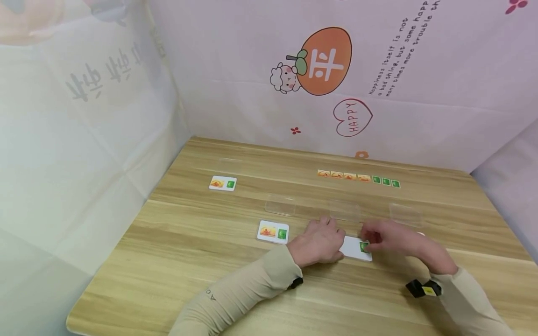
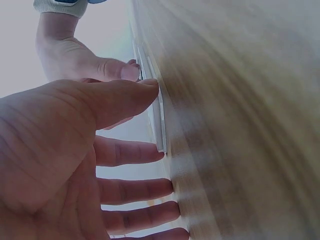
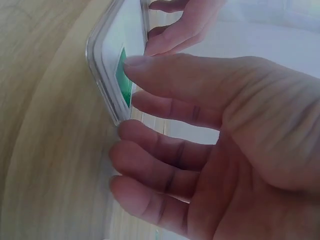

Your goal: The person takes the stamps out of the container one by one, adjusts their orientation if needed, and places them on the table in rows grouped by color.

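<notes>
A white card (image 1: 351, 248) lies on the wooden table in front of the person. At its left end, the left hand (image 1: 321, 241) holds it, thumb tip and index fingertip at its edges and the other fingers stretched to the tabletop. The right hand (image 1: 388, 237) is at the other end, thumb and index finger pinching a small green square (image 3: 122, 77) on the card's face. Its remaining fingers are bent beside the card's edge. Layered clear edges show around the card (image 3: 95, 62) in the right wrist view.
Two white cards, one left of the hands (image 1: 273, 232) and one farther back (image 1: 223, 183), each bear an orange and a green picture. Clear plastic pieces (image 1: 280, 205) lie beyond the hands. Behind them runs a row of orange pictures (image 1: 343, 176) and green squares (image 1: 385, 182). Printed cloth (image 1: 252, 112) borders the table.
</notes>
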The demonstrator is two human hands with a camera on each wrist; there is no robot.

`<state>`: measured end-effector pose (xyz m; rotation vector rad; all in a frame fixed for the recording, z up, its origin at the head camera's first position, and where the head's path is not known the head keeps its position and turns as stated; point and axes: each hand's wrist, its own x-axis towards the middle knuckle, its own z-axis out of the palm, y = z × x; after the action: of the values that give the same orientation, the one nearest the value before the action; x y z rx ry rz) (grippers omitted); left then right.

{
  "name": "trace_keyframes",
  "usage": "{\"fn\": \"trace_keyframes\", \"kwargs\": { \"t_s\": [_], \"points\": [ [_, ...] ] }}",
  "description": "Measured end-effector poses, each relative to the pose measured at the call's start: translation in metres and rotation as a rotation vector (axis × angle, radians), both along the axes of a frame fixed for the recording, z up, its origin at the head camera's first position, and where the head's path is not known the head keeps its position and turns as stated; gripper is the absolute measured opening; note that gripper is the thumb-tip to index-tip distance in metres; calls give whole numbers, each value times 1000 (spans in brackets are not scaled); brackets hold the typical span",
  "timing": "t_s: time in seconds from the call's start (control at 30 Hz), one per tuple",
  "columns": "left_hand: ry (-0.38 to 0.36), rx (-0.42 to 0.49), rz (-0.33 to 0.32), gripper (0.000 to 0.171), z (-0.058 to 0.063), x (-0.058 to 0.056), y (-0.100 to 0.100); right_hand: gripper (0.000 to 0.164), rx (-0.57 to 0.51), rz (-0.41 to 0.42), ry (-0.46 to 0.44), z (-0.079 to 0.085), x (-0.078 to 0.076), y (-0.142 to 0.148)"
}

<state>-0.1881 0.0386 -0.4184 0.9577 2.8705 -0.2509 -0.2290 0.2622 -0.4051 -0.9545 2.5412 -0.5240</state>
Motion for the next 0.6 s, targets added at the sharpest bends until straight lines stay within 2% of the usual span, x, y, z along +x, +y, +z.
{"fn": "trace_keyframes", "kwargs": {
  "t_s": [0.33,0.6],
  "points": [
    [-4,-1,6,44,0,0,0,23,74,0,-9,1,3,-2],
    [5,-2,-1,44,0,1,-1,22,76,-4,3,-1,5,-2]
  ]
}}
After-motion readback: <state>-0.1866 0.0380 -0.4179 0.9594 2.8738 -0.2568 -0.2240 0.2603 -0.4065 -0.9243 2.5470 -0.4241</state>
